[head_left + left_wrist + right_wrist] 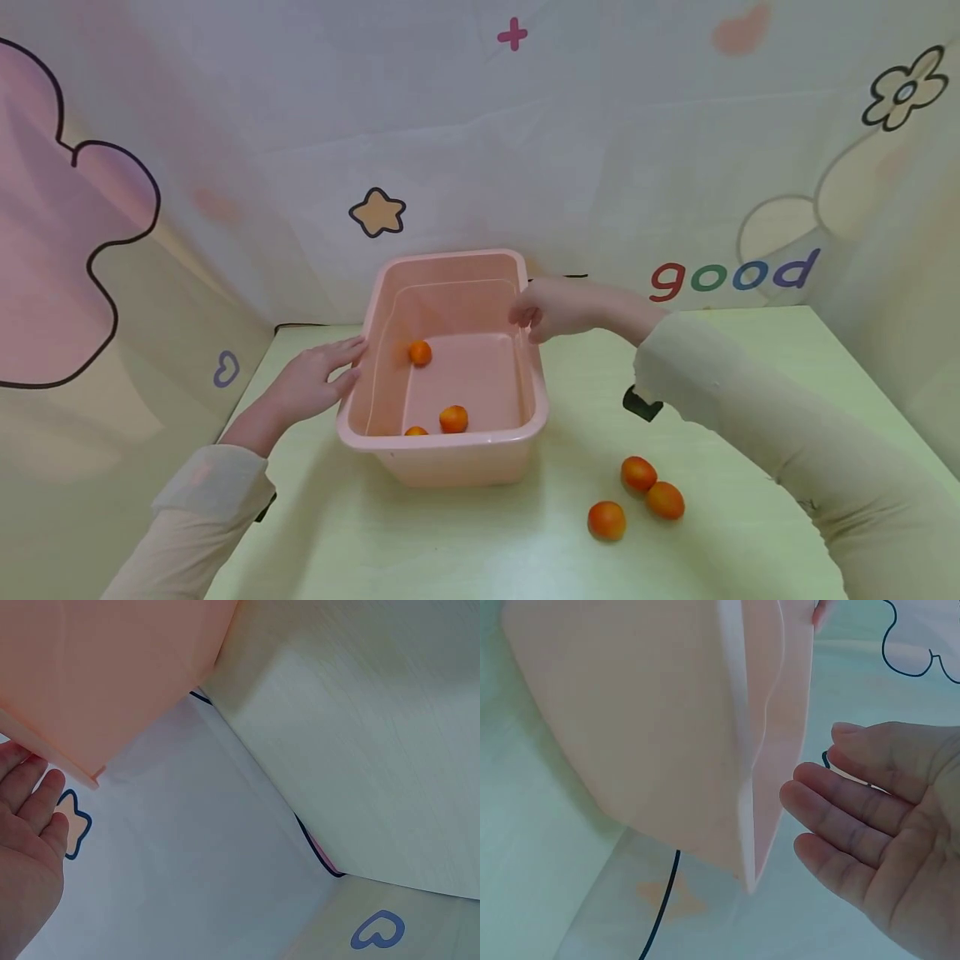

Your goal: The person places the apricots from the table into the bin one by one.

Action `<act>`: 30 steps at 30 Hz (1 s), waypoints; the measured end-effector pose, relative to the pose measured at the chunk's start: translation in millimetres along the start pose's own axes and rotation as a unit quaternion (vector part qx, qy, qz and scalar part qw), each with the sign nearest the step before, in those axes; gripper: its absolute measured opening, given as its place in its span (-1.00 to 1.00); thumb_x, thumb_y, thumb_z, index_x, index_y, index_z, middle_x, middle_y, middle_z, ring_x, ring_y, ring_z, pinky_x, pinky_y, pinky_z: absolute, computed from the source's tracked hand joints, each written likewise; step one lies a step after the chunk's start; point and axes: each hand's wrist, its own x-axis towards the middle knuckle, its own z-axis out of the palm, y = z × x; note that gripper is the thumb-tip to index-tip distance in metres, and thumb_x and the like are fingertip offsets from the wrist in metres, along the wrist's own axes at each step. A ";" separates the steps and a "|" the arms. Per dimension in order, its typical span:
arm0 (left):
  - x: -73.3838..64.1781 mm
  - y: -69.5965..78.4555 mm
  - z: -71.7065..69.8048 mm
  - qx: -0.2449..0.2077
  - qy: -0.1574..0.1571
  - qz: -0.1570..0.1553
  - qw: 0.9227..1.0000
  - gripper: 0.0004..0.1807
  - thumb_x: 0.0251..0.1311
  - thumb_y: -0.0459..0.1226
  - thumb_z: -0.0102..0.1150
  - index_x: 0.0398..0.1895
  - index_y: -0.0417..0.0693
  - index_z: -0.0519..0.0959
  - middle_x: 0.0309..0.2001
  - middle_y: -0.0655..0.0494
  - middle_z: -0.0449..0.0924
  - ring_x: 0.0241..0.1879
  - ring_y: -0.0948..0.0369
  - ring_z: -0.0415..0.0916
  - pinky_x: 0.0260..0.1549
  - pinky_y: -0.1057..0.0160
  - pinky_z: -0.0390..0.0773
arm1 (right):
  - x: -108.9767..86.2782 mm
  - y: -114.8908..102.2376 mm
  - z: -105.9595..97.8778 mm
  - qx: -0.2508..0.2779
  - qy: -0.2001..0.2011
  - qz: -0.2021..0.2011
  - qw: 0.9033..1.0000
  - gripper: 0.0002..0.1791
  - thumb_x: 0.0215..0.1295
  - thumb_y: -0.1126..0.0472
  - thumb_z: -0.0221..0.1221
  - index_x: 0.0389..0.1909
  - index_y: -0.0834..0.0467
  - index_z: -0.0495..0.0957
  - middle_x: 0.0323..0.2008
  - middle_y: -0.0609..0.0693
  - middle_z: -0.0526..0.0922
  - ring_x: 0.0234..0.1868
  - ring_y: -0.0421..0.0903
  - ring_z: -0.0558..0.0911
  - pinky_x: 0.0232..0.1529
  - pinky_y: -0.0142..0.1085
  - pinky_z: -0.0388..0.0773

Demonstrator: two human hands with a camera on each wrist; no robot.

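A pink plastic basin (465, 461) stands on the table, with one small round orange-red fruit (420, 353) toward its back left. Near the front wall lie another such fruit (453, 419) and a third, mostly hidden by the rim. My left hand (311, 383) rests its fairly straight fingers against the basin's left rim; the left wrist view shows the fingertips (52, 780) by that rim. Over the right rim hovers my right hand (558, 310), its fingers loosely bent. In the right wrist view, nothing lies between those fingers (832, 799), and they appear apart from the basin (630, 712).
Three more orange-red fruits (607, 521) lie on the pale green table (480, 542), right of the basin and below my right forearm. A printed cloth (450, 125) with a star and the word "good" hangs behind the table and along both sides.
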 end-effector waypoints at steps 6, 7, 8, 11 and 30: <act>0.6 -0.5 0.4 0.001 0.001 -0.004 1.000 -0.49 0.24 -0.14 -0.11 0.25 -0.09 0.22 0.28 -0.08 0.18 0.22 -0.15 0.16 0.12 -0.21 0.18 | -21.5 16.0 3.9 0.046 0.012 0.007 0.999 -0.66 0.08 0.35 0.12 -0.06 0.25 0.49 -0.11 0.11 0.56 -0.10 -0.01 0.54 -0.09 -0.18 0.52; 0.7 -0.6 0.5 0.001 0.002 -0.004 1.000 -0.49 0.24 -0.14 -0.11 0.25 -0.09 0.22 0.28 -0.07 0.18 0.23 -0.14 0.16 0.12 -0.21 0.18 | -24.8 18.2 4.7 0.056 0.013 0.008 0.998 -0.66 0.08 0.35 0.13 -0.06 0.24 0.49 -0.11 0.10 0.56 -0.11 -0.01 0.53 -0.09 -0.18 0.52; 0.8 -0.7 0.6 0.001 0.001 -0.006 1.000 -0.49 0.25 -0.14 -0.11 0.26 -0.08 0.21 0.28 -0.07 0.18 0.23 -0.14 0.15 0.12 -0.21 0.17 | -28.2 20.5 5.5 0.062 0.016 0.008 0.998 -0.67 0.08 0.35 0.14 -0.07 0.24 0.49 -0.12 0.09 0.55 -0.11 -0.01 0.53 -0.10 -0.18 0.53; 0.9 -1.2 1.0 -0.003 0.000 -0.007 1.000 -0.48 0.25 -0.13 -0.11 0.26 -0.08 0.21 0.29 -0.07 0.17 0.23 -0.14 0.14 0.12 -0.21 0.17 | -37.4 26.4 8.9 0.063 0.027 0.003 0.998 -0.68 0.07 0.34 0.17 -0.10 0.24 0.51 -0.15 0.08 0.57 -0.15 -0.03 0.54 -0.13 -0.20 0.55; -1.7 1.9 -0.3 -0.004 0.010 0.006 1.000 -0.49 0.24 -0.17 -0.10 0.24 -0.13 0.23 0.27 -0.10 0.20 0.21 -0.15 0.18 0.11 -0.19 0.20 | -75.5 75.8 80.5 0.135 -0.044 0.118 0.983 -0.42 -0.02 0.18 0.27 0.09 0.10 0.37 0.02 0.09 0.47 -0.05 0.01 0.45 -0.18 -0.20 0.54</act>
